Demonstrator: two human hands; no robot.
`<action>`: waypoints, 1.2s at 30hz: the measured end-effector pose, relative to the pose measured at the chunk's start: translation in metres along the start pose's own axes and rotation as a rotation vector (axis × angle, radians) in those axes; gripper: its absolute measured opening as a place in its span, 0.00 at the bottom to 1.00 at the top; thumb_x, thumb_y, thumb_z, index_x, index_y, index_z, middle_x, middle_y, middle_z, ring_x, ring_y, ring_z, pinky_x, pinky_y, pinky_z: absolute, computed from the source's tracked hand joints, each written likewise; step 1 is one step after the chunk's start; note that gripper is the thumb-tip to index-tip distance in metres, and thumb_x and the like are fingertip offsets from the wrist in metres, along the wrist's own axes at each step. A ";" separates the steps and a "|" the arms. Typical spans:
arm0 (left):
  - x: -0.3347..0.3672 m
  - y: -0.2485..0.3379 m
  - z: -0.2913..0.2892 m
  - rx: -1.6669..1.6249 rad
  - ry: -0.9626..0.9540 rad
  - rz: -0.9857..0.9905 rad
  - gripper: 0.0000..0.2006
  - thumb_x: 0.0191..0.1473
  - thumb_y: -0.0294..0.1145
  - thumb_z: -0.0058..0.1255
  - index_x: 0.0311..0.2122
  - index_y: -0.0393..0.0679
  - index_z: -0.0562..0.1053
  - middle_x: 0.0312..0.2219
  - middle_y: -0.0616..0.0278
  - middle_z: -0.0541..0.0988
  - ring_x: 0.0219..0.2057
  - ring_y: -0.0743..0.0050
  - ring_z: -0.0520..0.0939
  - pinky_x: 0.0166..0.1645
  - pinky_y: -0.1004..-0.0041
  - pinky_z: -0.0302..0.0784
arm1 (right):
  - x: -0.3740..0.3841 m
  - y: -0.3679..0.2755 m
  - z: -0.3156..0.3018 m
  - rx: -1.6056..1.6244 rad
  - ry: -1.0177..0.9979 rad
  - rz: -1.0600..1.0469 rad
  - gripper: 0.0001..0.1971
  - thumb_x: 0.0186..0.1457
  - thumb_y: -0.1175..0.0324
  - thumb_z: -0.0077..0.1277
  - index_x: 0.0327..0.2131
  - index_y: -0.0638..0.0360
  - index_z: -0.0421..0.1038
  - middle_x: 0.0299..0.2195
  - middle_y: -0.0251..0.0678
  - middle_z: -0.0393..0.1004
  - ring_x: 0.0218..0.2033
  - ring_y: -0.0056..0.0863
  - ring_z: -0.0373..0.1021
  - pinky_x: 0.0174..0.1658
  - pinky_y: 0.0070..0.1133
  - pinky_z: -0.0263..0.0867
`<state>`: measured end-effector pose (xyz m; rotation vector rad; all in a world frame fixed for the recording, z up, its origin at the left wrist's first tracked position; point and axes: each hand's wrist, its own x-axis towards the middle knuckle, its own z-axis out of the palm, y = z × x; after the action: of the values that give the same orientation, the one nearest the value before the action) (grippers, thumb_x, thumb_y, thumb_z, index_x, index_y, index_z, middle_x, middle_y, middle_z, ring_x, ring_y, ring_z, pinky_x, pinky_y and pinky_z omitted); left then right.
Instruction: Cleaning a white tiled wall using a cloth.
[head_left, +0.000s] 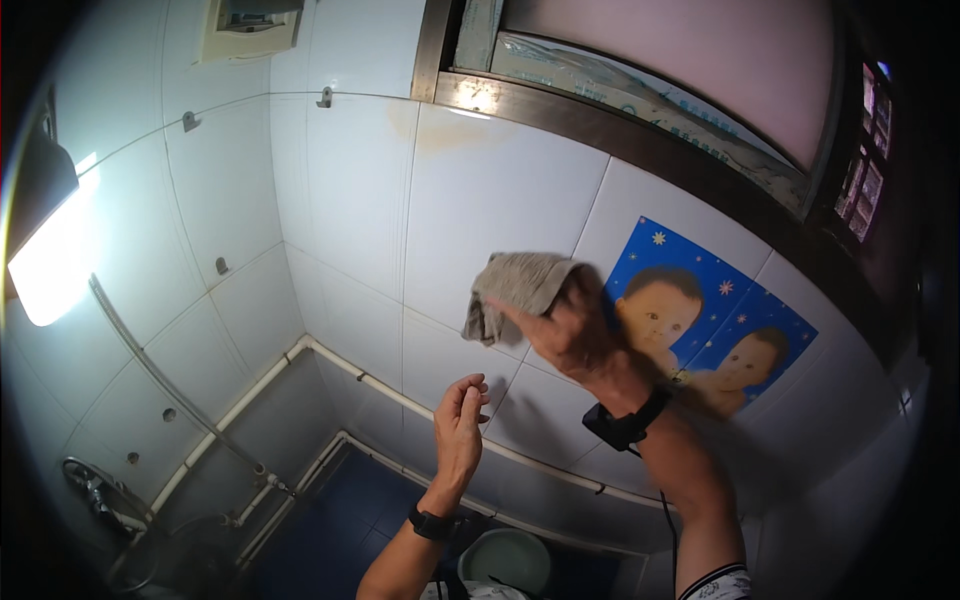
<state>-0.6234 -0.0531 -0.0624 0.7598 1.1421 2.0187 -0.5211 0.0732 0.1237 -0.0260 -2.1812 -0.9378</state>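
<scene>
A grey-beige cleaning cloth (pixel 522 283) is bunched in my right hand (pixel 575 335), which presses it against the white tiled wall (pixel 500 190). The fingers lie over the cloth and partly hide its right side. Lower and to the left, my left hand (pixel 459 425) is raised in front of the wall, its fingers curled in with no object visible in them. Each wrist wears a black band. Just right of my right hand, a blue poster (pixel 735 270) with two babies is stuck on the tiles, partly covered by my forearm.
A metal-framed window (pixel 640 110) is above. White pipes (pixel 390 390) run along the walls. A shower tap (pixel 90 480) and hose are at lower left, near a bright lamp (pixel 50 260). A pale green basin (pixel 505 560) stands on the blue floor (pixel 345 510).
</scene>
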 end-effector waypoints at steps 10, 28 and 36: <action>-0.072 -0.017 -0.001 0.215 -0.045 -0.154 0.22 0.71 0.46 0.48 0.57 0.38 0.77 0.44 0.62 0.82 0.44 0.74 0.82 0.46 0.71 0.79 | 0.000 -0.011 -0.004 -0.002 -0.032 0.116 0.30 0.51 0.76 0.60 0.59 0.40 0.79 0.30 0.39 0.77 0.40 0.45 0.72 0.53 0.38 0.67; -0.063 0.007 -0.036 0.346 -0.256 -0.138 0.24 0.69 0.49 0.51 0.58 0.39 0.77 0.40 0.62 0.83 0.42 0.74 0.82 0.46 0.69 0.81 | 0.081 0.019 0.011 0.037 0.285 0.213 0.30 0.52 0.82 0.58 0.59 0.46 0.77 0.43 0.40 0.81 0.46 0.42 0.76 0.55 0.35 0.72; 0.012 0.064 -0.081 0.316 -0.283 -0.044 0.21 0.69 0.43 0.54 0.58 0.38 0.75 0.46 0.60 0.82 0.46 0.74 0.82 0.47 0.71 0.81 | 0.073 -0.044 0.069 0.145 -0.019 0.005 0.16 0.60 0.71 0.54 0.50 0.44 0.84 0.30 0.35 0.80 0.35 0.35 0.75 0.49 0.31 0.72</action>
<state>-0.7095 -0.1062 -0.0398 1.1267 1.3087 1.6477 -0.6300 0.0659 0.1130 0.0289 -2.2606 -0.7774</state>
